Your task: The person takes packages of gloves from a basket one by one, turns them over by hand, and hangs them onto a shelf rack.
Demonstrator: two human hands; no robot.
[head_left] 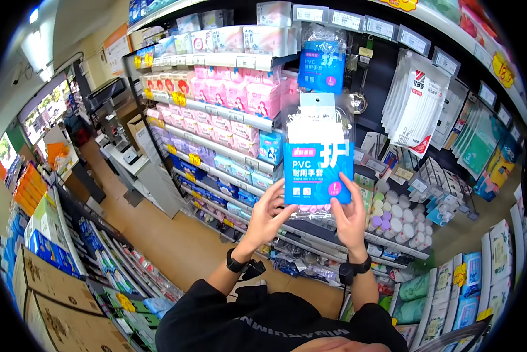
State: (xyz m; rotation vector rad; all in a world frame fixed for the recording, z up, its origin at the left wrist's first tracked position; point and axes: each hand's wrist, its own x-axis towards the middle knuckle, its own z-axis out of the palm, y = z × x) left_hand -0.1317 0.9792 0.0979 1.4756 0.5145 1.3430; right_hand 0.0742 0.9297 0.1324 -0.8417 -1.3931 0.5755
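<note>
Both my hands hold up a clear package of PVC gloves [316, 170] with a blue label, a pink "L" circle and a hang hole at its top. My left hand [269, 211] grips its lower left edge, and my right hand [349, 214] grips the lower right, thumb on the front. Pale pink gloves show through the plastic at the bottom. Just above and behind it, a similar blue glove package [322, 64] hangs on the display. A dark band with a small device sits on each of my wrists.
Shelves of pink sanitary-pad packs [234, 97] stand to the left of the package. White hanging packs [416, 105], a metal ladle [359, 100] and several lidded round containers [401, 220] are on the right. Cardboard boxes [58, 281] stack at lower left, beside the aisle floor [140, 234].
</note>
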